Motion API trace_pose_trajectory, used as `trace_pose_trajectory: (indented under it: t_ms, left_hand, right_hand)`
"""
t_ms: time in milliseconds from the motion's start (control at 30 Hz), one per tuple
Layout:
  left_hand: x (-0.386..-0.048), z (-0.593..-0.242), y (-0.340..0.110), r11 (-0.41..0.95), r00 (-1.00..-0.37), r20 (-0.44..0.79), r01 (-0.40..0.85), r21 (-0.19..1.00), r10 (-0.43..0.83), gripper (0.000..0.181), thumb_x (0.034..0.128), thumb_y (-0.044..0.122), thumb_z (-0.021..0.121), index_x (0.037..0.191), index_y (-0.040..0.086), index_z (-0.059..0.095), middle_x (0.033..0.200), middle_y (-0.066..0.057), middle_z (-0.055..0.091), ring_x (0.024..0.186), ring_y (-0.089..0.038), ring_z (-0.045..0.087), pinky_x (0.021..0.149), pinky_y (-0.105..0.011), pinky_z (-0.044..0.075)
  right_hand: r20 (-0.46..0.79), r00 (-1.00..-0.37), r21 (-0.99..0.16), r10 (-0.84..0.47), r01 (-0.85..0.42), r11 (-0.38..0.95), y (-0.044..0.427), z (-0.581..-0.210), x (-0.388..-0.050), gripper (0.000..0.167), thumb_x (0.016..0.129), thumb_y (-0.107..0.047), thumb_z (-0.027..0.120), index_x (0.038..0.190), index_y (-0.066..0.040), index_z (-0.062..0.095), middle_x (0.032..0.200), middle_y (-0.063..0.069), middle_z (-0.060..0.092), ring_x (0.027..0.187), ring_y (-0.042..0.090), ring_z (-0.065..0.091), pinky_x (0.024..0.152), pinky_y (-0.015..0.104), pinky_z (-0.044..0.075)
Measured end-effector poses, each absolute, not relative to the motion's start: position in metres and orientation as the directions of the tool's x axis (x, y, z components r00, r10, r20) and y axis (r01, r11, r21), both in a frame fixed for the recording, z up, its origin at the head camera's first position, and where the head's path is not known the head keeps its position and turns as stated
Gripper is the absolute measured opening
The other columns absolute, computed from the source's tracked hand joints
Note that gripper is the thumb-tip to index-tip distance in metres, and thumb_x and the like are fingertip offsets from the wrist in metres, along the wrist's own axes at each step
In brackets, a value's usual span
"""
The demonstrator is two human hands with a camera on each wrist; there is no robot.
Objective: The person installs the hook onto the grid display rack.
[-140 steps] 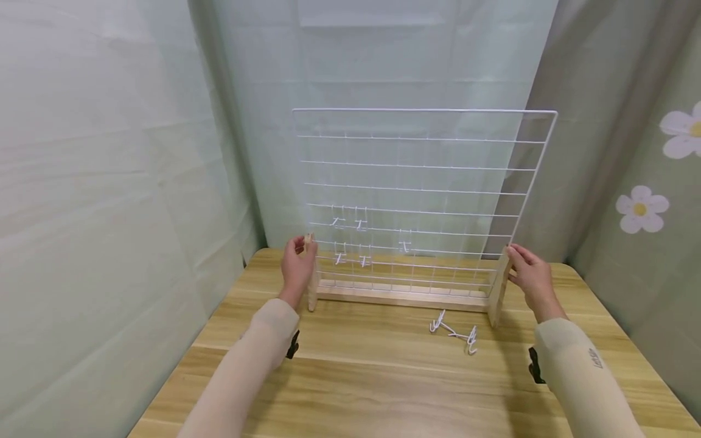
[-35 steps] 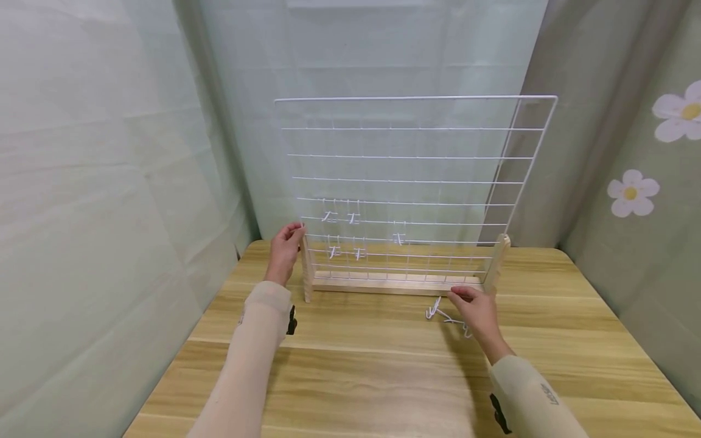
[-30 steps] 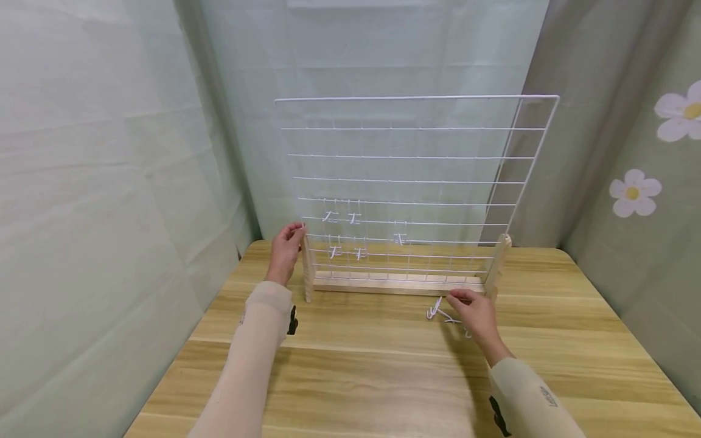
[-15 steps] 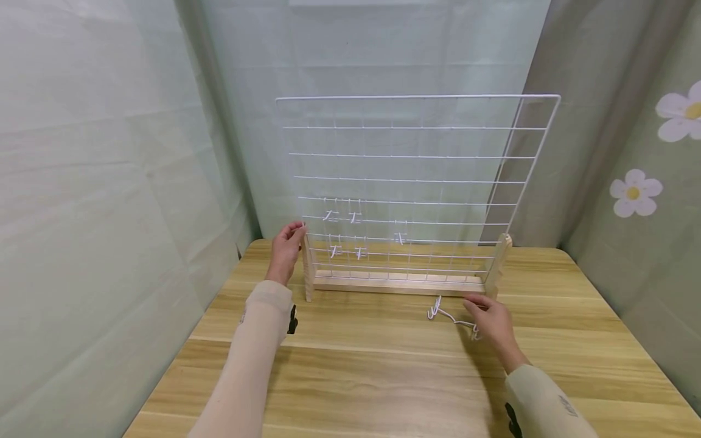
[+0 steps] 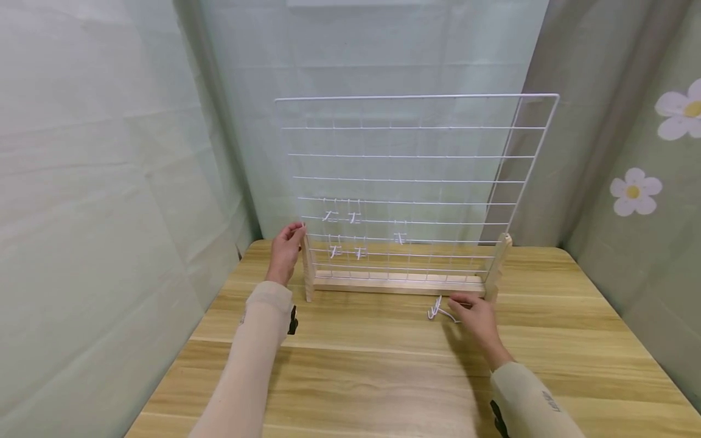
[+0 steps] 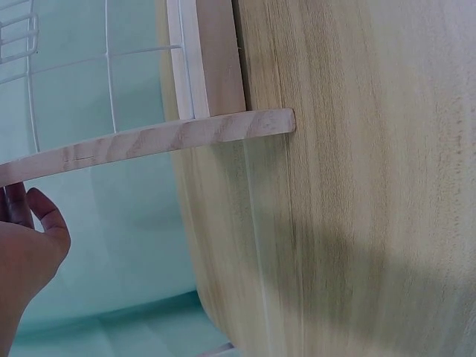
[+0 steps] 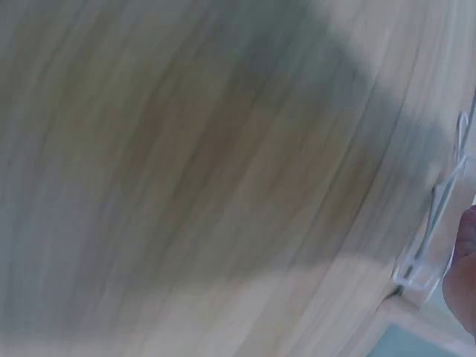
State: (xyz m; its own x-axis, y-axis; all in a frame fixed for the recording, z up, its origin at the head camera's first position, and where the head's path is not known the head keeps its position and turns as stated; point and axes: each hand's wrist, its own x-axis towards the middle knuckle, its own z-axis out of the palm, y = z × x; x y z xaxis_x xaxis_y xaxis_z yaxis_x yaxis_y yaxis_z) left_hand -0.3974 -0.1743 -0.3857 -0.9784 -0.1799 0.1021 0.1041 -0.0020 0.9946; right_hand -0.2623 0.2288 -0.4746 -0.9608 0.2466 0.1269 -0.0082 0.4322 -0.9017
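Observation:
A white wire grid rack (image 5: 405, 157) stands upright in a pale wooden stand (image 5: 394, 283) on the table. My left hand (image 5: 286, 249) grips the top of the stand's left post, seen in the left wrist view as a wooden end piece (image 6: 149, 139) with my thumb (image 6: 50, 216) beside it. Low at the rack's right, my right hand (image 5: 479, 319) pinches a white wire hook (image 7: 439, 216), best seen in the right wrist view; the hand hides it in the head view. Beside my fingertips another white wire hook (image 5: 436, 309) lies on the table.
Several white hooks hang on the grid's lower left part, one (image 5: 400, 238) nearer the middle. The wood-grain table (image 5: 372, 377) reaches back to the pale curtain (image 5: 405, 55). A flowered curtain (image 5: 635, 191) closes the right side.
My right hand has left the stand's right post and come down to the loose hooks, shifted right, then back left. The right-hand hook is off the table. My left hand stays at its post.

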Motion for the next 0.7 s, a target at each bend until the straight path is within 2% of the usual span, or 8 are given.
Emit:
trace_pose_trajectory:
  t_ms: [133,367,467,700]
  left_hand:
    - [-0.397,-0.385,-0.175,0.001,-0.98,0.093,0.094,0.996,-0.177,0.042,0.1013,0.03,0.058,0.133,0.003,0.055,0.12,-0.005,0.055,0.111,-0.02,0.051,0.103,-0.039,0.041]
    - [-0.398,-0.386,-0.175,-0.006,-0.976,0.097,0.1,0.995,-0.193,0.038,0.1011,0.029,0.058,0.13,0.004,0.058,0.119,-0.005,0.056,0.11,-0.019,0.051,0.103,-0.04,0.041]
    - [-0.398,-0.386,-0.175,-0.01,-0.975,0.101,0.105,0.994,-0.196,0.038,0.1011,0.028,0.058,0.13,0.004,0.057,0.118,-0.005,0.056,0.109,-0.019,0.051,0.102,-0.039,0.041]
    - [-0.398,-0.387,-0.175,0.002,-0.976,0.104,0.106,0.994,-0.189,0.04,0.1006,0.03,0.059,0.13,0.004,0.057,0.119,-0.005,0.056,0.11,-0.02,0.05,0.102,-0.039,0.041]
  right_hand:
    - [0.124,-0.968,-0.886,0.217,-0.01,0.464,0.221,-0.481,-0.265,0.023,0.092,-0.01,0.069,0.109,0.006,0.071,0.107,0.02,0.071,0.089,0.013,0.063,0.073,0.019,0.047]
    - [0.168,-0.964,-0.84,0.208,-0.029,0.541,0.218,-0.49,-0.268,0.019,0.09,-0.008,0.071,0.105,0.004,0.073,0.099,0.016,0.073,0.092,0.026,0.066,0.08,0.032,0.049]
    - [0.169,-0.964,-0.833,0.203,-0.029,0.552,0.215,-0.491,-0.27,0.02,0.09,-0.009,0.071,0.105,0.003,0.073,0.1,0.015,0.073,0.095,0.028,0.066,0.083,0.036,0.048]
    - [0.142,-0.973,-0.859,0.183,-0.029,0.511,0.201,-0.494,-0.271,0.023,0.089,-0.008,0.07,0.108,0.005,0.071,0.101,0.015,0.072,0.096,0.027,0.065,0.084,0.035,0.049]
